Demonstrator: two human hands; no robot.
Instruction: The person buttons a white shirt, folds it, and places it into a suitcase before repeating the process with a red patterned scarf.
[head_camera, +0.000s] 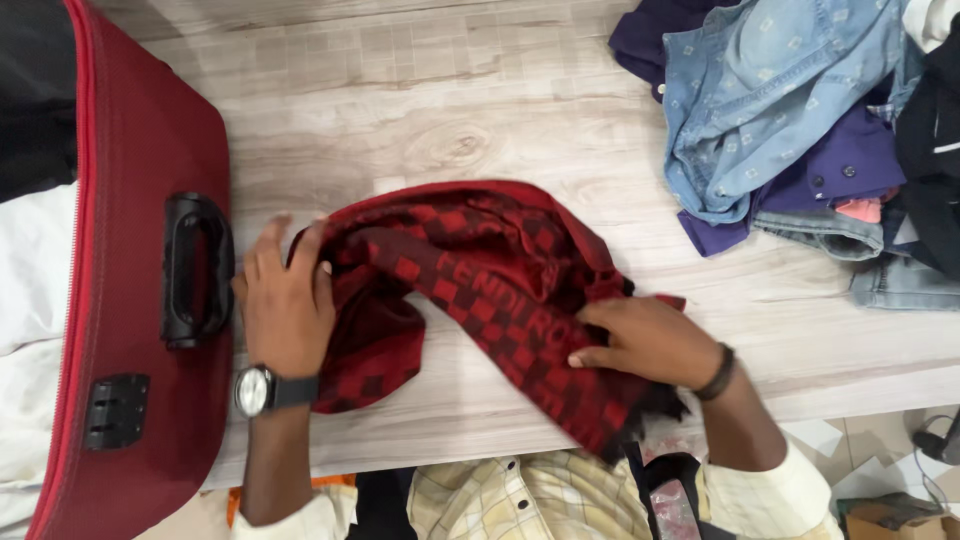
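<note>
Pressing down flat with fingers spread, the left hand (285, 300) lies open on the left end of a crumpled red-and-dark-red checked cloth garment (470, 290), its palm covering the fabric's edge and its fingertips pointing away from the person; a wristwatch with a dark strap and round pale face (255, 390) sits on that wrist. The right hand (645, 340) rests on the garment's right end, fingers curled partly closed and pinching a fold of the fabric under the thumb and forefinger; a dark band (720, 372) circles that wrist. The garment lies bunched on the pale wood-grain counter (450, 120) between the two hands, its lower right corner hanging just over the near edge.

Just beside the left hand, at the counter's left end, a dark red fabric suitcase (130, 300) lies with a black handle (195, 270) and a black lock plate (115, 410) facing up. Well apart at the far right sits a heap of clothes: a light blue patterned denim shirt (770, 90), a purple buttoned garment (850, 165) and blue jeans (890, 275). The person's pale yellow checked shirt (520, 500) shows at the bottom edge.
</note>
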